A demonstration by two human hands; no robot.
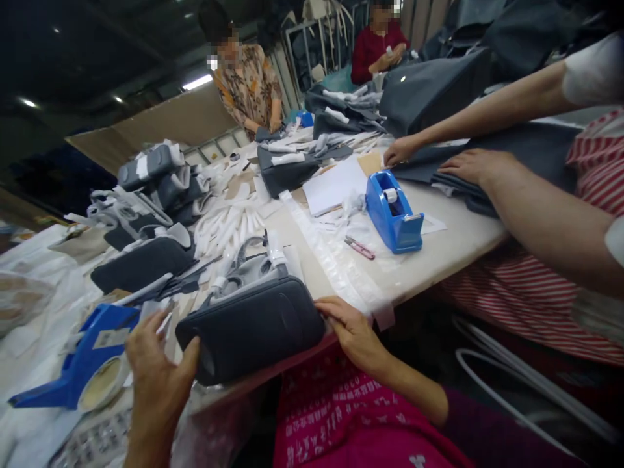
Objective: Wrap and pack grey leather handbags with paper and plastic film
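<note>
A dark blue-grey handbag [253, 331] lies at the near table edge, its wrapped handles pointing away from me. My right hand [353, 335] grips the bag's right end, its fingers at the corner. My left hand [158, 364] is at the bag's left end with thumb and fingers spread apart; the thumb overlaps the bag's edge in view, and whether it touches I cannot tell. Left of that hand sits a blue tape dispenser [100, 338] with a roll of tape. Small pink-handled thread snips [359, 247] lie beyond my right hand.
A second blue tape dispenser [394, 214] stands on the table [439, 253] at right. A co-worker's hands [480, 169] rest on dark material there. More handbags [143, 260] and white wrapping strips [229, 221] are piled at left. Two people work at the far side.
</note>
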